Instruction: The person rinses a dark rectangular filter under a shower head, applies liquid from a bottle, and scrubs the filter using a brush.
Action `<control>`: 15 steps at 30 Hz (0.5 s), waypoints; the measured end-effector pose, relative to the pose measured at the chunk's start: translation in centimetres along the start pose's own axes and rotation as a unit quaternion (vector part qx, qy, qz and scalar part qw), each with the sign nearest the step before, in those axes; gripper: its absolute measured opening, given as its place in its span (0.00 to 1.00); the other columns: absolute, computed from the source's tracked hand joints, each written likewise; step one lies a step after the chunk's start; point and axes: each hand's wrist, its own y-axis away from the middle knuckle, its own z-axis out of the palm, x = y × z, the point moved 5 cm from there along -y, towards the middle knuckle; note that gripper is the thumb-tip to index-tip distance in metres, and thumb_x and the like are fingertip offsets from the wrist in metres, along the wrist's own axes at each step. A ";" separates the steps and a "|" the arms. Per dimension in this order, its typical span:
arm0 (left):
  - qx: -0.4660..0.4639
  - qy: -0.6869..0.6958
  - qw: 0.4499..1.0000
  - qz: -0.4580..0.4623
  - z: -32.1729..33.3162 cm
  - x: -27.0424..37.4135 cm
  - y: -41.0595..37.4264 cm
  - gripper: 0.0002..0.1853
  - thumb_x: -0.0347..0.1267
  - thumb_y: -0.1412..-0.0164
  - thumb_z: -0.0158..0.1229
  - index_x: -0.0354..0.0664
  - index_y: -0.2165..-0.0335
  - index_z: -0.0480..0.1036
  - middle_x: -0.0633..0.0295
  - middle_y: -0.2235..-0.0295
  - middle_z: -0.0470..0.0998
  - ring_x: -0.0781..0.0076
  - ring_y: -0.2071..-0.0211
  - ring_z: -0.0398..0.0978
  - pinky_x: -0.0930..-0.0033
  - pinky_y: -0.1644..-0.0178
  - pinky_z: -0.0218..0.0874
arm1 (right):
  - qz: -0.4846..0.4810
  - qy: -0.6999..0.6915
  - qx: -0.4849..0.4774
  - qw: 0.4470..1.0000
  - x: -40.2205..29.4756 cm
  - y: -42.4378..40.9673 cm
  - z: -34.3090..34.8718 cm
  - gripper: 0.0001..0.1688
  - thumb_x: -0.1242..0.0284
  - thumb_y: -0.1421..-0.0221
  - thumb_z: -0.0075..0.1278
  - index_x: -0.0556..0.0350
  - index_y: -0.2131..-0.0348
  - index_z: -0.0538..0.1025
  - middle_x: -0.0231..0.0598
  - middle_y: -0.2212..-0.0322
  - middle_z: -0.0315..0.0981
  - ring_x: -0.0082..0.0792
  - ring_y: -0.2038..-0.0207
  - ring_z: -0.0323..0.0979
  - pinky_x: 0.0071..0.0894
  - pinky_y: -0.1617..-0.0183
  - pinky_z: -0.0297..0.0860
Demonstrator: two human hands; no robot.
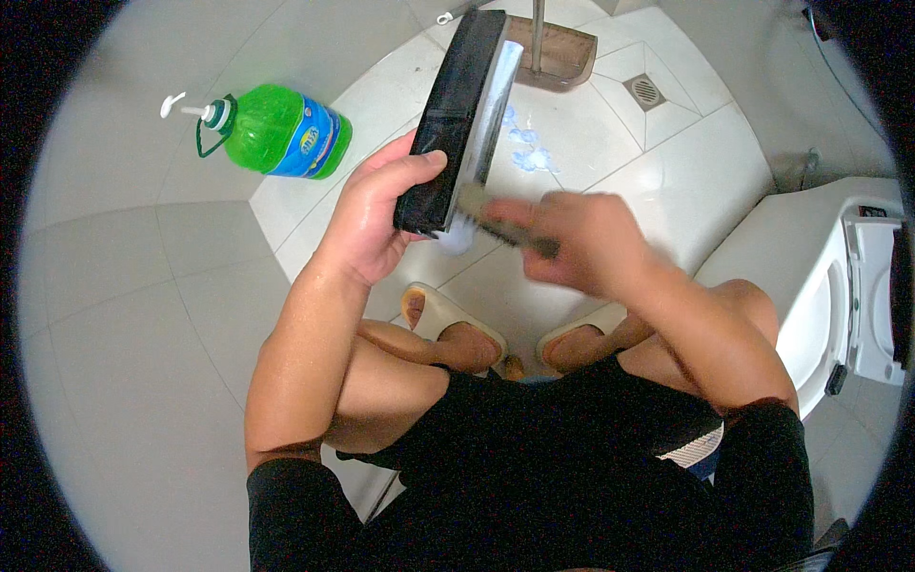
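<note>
My left hand (pixel 379 207) grips the lower end of a long black rectangular part (pixel 454 114), its thumb on the dark face. The part is tilted upright, with a pale, shiny side turned to the right. My right hand (pixel 582 243) is closed around the dark handle of a small brush (pixel 504 225), blurred by motion. The brush's head is at the lower right edge of the black part. White foam (pixel 457 237) shows just under that edge. Bluish-white suds (pixel 532 159) lie on the tiled floor beyond.
A green pump bottle (pixel 286 132) lies at the left by the wall. A translucent brown dustpan-like container (pixel 561 57) stands at the top, near a floor drain (pixel 645 91). A white toilet (pixel 800 286) is at the right. My slippered feet (pixel 468 343) are below the hands.
</note>
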 end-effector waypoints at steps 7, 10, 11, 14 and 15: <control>-0.016 0.046 0.999 -0.007 0.6 -0.5 -0.5 0.22 0.33 0.34 0.58 0.39 0.44 0.74 0.63 0.61 0.82 0.76 0.69 0.81 0.71 0.70 0.76 | 0.050 -0.003 0.055 0.997 3.8 -1.7 -1.4 0.39 0.62 0.50 0.61 0.27 0.37 0.73 0.45 0.68 0.80 0.48 0.67 0.80 0.48 0.63 0.77; 0.011 0.028 1.000 -0.008 -0.4 -0.5 -1.0 0.22 0.33 0.34 0.58 0.41 0.44 0.74 0.63 0.61 0.82 0.75 0.68 0.82 0.69 0.69 0.77 | 0.007 -0.013 -0.037 0.999 -0.3 0.2 0.3 0.41 0.64 0.52 0.62 0.25 0.37 0.73 0.43 0.71 0.78 0.48 0.68 0.79 0.49 0.64 0.76; 0.019 0.029 0.999 -0.005 -0.3 -0.3 -0.8 0.22 0.33 0.34 0.58 0.41 0.44 0.74 0.63 0.61 0.82 0.74 0.68 0.82 0.69 0.69 0.77 | 0.008 -0.042 -0.053 0.998 -1.0 0.7 0.7 0.42 0.68 0.55 0.62 0.28 0.38 0.75 0.44 0.71 0.78 0.47 0.69 0.78 0.46 0.63 0.76; 0.008 0.045 0.999 -0.005 0.2 -0.1 -0.5 0.21 0.34 0.34 0.58 0.41 0.44 0.74 0.63 0.61 0.82 0.73 0.68 0.83 0.68 0.68 0.78 | 0.001 0.022 0.053 0.998 1.4 -0.4 0.0 0.41 0.68 0.54 0.62 0.29 0.38 0.75 0.44 0.72 0.77 0.48 0.71 0.78 0.45 0.64 0.76; -0.004 0.054 0.998 -0.017 0.4 -0.3 -0.5 0.21 0.34 0.34 0.58 0.41 0.45 0.75 0.62 0.61 0.82 0.73 0.68 0.83 0.68 0.69 0.78 | 0.036 0.008 0.072 0.997 2.6 -1.3 -1.2 0.40 0.69 0.53 0.61 0.30 0.39 0.75 0.45 0.72 0.77 0.47 0.71 0.78 0.45 0.64 0.76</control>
